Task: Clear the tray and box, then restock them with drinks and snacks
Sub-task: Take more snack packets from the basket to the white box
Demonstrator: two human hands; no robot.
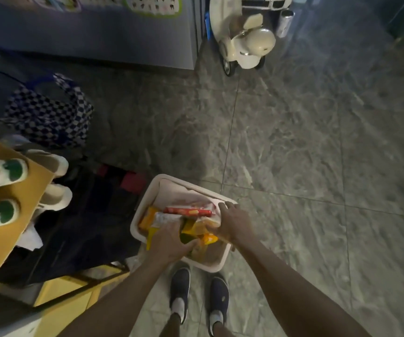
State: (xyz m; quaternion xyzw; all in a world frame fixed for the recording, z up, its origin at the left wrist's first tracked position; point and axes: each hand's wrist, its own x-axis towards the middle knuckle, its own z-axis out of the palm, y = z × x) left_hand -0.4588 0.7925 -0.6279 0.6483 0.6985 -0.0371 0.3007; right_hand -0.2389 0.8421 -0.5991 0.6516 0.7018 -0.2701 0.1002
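You closed your left hand (169, 242) around the yellow snack packets (196, 231) while your right hand (230, 222) gripped the rim of the tray (147, 190), apparently steadying it above the floor (293, 166) for clearing.

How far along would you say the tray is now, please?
Done: unclear whether this is clearing or restocking. The tray holds snack packets, a red packet on top. In hand: the left hand grips yellow packets; the right hand lies over packets by the rim, grip unclear. Left: no drinks or box are in view.
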